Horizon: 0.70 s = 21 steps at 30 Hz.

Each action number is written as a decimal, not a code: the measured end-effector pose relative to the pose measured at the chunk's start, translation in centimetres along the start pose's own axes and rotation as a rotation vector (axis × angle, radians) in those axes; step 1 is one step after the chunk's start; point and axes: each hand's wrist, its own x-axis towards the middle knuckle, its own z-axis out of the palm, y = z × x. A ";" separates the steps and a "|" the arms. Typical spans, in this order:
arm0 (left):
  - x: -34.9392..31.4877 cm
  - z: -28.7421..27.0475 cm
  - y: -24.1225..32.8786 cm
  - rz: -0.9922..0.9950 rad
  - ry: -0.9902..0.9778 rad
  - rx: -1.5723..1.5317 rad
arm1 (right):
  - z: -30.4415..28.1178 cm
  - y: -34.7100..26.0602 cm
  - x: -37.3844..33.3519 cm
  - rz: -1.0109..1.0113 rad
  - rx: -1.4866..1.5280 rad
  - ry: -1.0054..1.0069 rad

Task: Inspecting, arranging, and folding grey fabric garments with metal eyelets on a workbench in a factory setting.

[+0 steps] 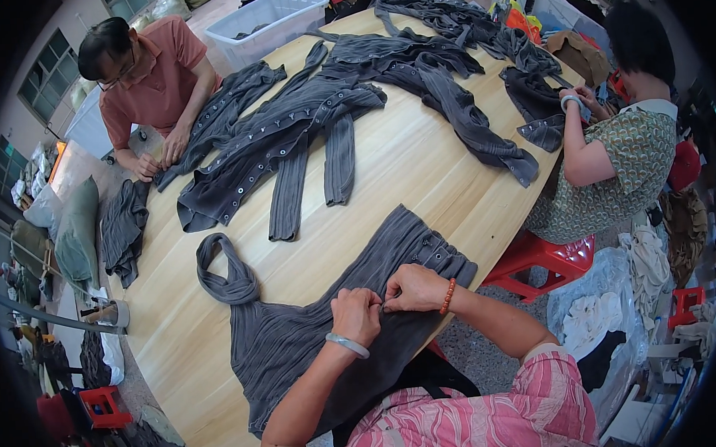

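A dark grey, ribbed long-sleeved shirt [287, 338] lies spread at the near edge of the table, one sleeve [231, 270] twisted into a loop at its far left. Metal snaps or rings show at its right end. My left hand [356, 315], with a pale bangle at the wrist, pinches the cloth near the shirt's middle. Right beside it, my right hand [417, 287], wearing a red beaded bracelet, is closed on the same cloth. Their fingertips almost meet; any small thing between them is hidden.
More grey shirts [278, 131] with metal snaps lie across the wooden table [419, 161]. Co-workers handle cloth at the left and right. A white plastic bin [266, 32] stands beyond the table. Red stools [547, 263] and bagged cloth are on the floor.
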 end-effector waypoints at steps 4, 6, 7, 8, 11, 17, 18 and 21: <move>0.3 0.3 0.3 0.005 -0.001 0.005 | 0.0 0.3 -0.2 -0.013 -0.017 0.029; 0.1 0.4 0.1 0.023 0.014 -0.011 | 0.0 0.3 -0.4 -0.004 -0.001 0.041; 0.1 0.7 -0.3 0.034 0.017 -0.014 | 0.5 0.6 -0.1 -0.008 -0.005 0.050; -0.1 0.4 -0.1 0.018 0.004 -0.010 | 0.7 0.6 -0.1 -0.025 -0.025 0.058; -0.4 0.0 -0.7 0.028 -0.013 -0.031 | 0.7 0.1 0.3 0.000 -0.038 0.013; -0.7 0.1 -0.4 0.035 -0.037 -0.043 | 0.6 0.1 0.2 -0.013 -0.098 -0.001; -0.7 0.1 -0.4 0.025 -0.036 -0.031 | 0.8 0.4 0.3 -0.023 -0.102 -0.019; -1.0 0.3 -1.2 0.020 0.059 0.014 | 1.2 0.7 -0.2 -0.033 -0.108 0.041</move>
